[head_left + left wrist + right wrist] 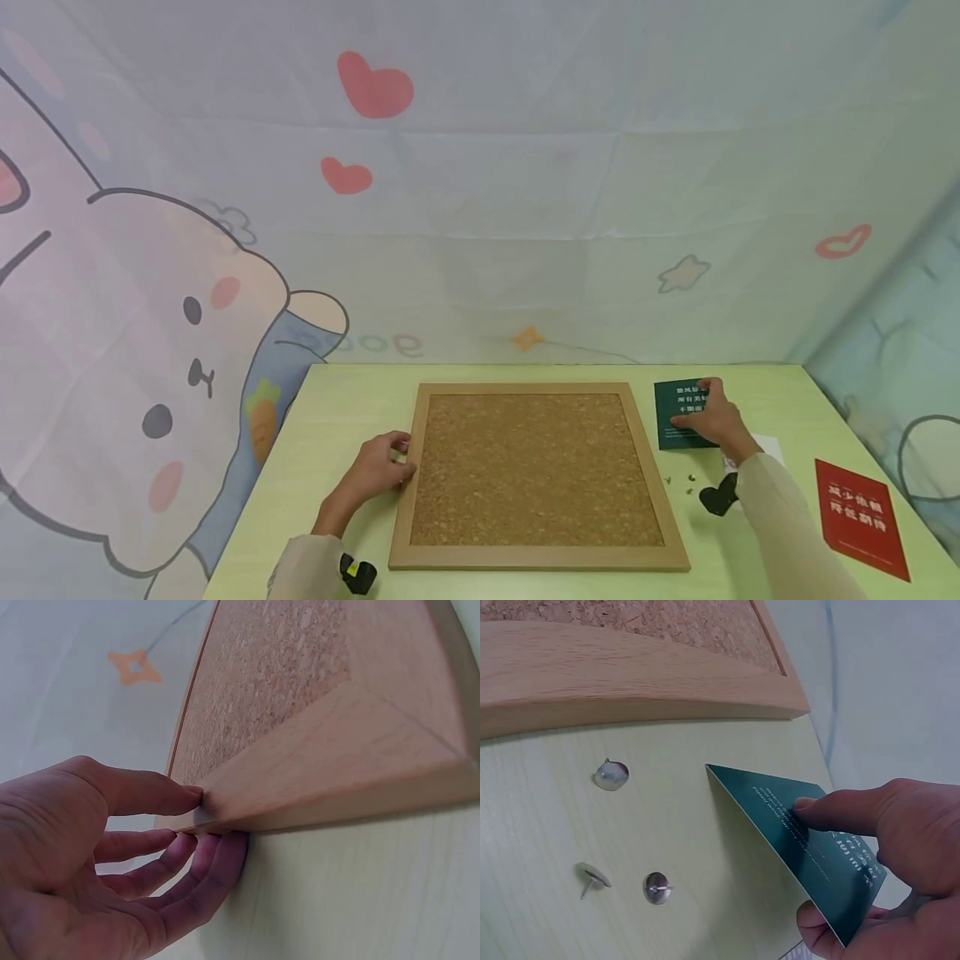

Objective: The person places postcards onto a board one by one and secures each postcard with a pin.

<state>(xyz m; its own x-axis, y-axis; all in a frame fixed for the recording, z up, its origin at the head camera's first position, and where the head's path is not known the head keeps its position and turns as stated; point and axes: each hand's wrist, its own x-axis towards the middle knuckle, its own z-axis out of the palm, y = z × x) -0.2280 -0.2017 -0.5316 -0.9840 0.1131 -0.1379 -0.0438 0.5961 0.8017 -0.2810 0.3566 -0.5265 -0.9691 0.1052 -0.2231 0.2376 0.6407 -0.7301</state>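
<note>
A cork board (536, 467) with a pale wooden frame lies on the table. At its left edge is my left hand (375, 467); in the left wrist view the thumb rests on top of the frame (315, 761) and the curled fingers are against its outer side. To the right of the board, my right hand (722, 422) pinches a dark green card (780, 825) with white print, thumb on its face and fingers beneath. The card is tilted, its near edge raised off the table. Three metal thumbtacks (611, 775) lie between board and card.
A red card (862, 521) with white print lies at the right of the table (352, 400). Part of a white card (769, 447) shows beside the right sleeve. Behind the table hangs a printed cloth (510, 208) with hearts and a rabbit.
</note>
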